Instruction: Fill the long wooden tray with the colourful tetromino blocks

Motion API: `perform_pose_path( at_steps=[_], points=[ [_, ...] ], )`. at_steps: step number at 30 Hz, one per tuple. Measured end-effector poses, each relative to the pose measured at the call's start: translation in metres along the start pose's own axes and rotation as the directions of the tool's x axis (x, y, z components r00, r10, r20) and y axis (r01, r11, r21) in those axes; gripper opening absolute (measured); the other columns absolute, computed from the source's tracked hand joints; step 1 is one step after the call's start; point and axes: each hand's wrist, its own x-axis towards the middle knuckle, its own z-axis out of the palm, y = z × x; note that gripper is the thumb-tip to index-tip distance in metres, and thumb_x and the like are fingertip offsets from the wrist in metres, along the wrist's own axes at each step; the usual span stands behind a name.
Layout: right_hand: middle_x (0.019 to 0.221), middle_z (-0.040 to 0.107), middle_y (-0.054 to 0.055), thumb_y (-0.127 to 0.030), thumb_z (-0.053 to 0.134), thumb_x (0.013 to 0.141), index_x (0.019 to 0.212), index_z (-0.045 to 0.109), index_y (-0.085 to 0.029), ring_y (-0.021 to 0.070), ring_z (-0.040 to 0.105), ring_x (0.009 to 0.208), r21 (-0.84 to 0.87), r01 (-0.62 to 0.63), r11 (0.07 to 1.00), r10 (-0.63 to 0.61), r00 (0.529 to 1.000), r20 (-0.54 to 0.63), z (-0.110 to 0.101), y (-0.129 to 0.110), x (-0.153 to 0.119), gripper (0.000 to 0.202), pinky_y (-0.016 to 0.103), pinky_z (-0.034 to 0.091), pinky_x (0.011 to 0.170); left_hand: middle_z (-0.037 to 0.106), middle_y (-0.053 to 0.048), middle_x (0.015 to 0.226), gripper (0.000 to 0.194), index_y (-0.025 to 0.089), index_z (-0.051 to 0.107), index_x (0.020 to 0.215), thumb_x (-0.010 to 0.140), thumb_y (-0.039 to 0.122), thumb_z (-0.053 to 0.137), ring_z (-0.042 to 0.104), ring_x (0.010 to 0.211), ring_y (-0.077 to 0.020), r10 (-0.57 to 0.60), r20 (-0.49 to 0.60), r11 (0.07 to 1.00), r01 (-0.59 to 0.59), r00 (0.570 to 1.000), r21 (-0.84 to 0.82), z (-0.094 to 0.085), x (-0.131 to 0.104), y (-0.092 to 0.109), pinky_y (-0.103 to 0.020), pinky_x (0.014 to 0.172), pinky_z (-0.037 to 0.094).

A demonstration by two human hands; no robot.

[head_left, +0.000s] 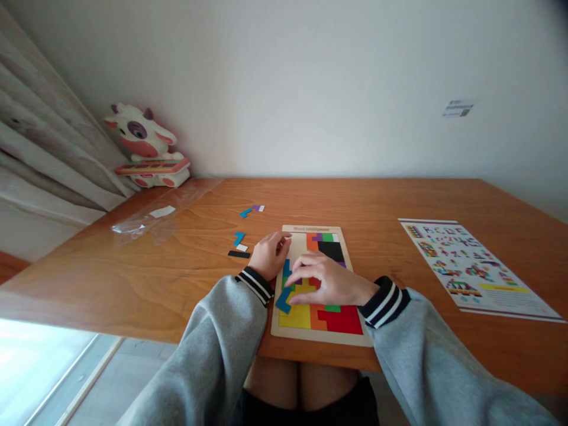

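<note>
A wooden puzzle board (322,229) lies near the table's front edge, partly filled with flat pieces in red, yellow, orange, green, purple and black. My right hand (322,278) is over its middle, thumb and fingers apart, with nothing visibly gripped. Beside the thumb tip, a blue piece (283,300) lies at an angle on the board's left side. My left hand (270,255) rests at the upper left edge of the board, its fingers bent and close together; whether they hold anything is hidden. Another blue piece (286,269) shows between the hands.
Loose blue (239,238), white (242,248) and black (238,254) pieces lie left of the board, more pieces (245,212) farther back. A printed sheet (470,260) is at right. Clear plastic (142,228) and a cow toy (148,148) are at left.
</note>
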Motion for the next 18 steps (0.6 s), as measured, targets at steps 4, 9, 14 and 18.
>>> perform_pose_path(
  at_steps=[4,9,14,18],
  points=[
    [0.092,0.06,0.004,-0.057,0.072,0.078,0.105,0.075,-0.028,0.0201,0.053,0.092,-0.079,-0.005,0.997,0.011,0.997,0.082,0.01,-0.007,0.002,0.039,0.035,0.04,0.087,0.071,-0.001,0.082,0.015,0.02,0.064,0.098,0.092,0.028,0.054,0.066,0.071,-0.0144,-0.081,-0.006,0.996,0.081,0.997,-0.034,-0.001,0.0,0.0,-0.025,0.068,0.052],
    [0.094,0.059,0.004,-0.054,0.074,0.077,0.097,0.076,-0.025,0.0204,0.052,0.095,-0.074,-0.054,0.996,0.061,0.995,0.083,0.014,-0.004,0.003,0.036,0.037,0.037,0.09,0.069,-0.002,0.079,0.013,0.02,0.064,0.089,0.092,0.026,0.052,0.063,0.071,-0.0145,-0.03,0.013,0.999,0.03,0.999,0.02,-0.002,0.001,0.003,-0.026,0.068,0.049],
    [0.095,0.061,0.004,-0.059,0.074,0.074,0.091,0.074,-0.023,0.0216,0.053,0.098,-0.009,-0.101,0.995,0.101,0.99,0.1,0.012,-0.006,0.003,0.039,0.039,0.034,0.094,0.066,-0.002,0.076,0.016,0.019,0.065,0.084,0.091,0.027,0.053,0.06,0.069,-0.0146,-0.006,0.021,0.999,0.006,1.0,0.044,0.0,0.001,-0.001,-0.026,0.067,0.048],
    [0.098,0.061,0.004,-0.062,0.073,0.073,0.104,0.073,-0.028,0.0225,0.052,0.1,0.004,-0.109,0.994,0.107,0.983,0.15,0.012,-0.01,0.004,0.046,0.04,0.033,0.093,0.064,-0.002,0.075,0.015,0.019,0.065,0.084,0.091,0.027,0.054,0.059,0.068,-0.014,-0.009,0.014,0.999,0.008,1.0,0.044,0.001,0.0,-0.002,-0.025,0.066,0.047]
  ],
)
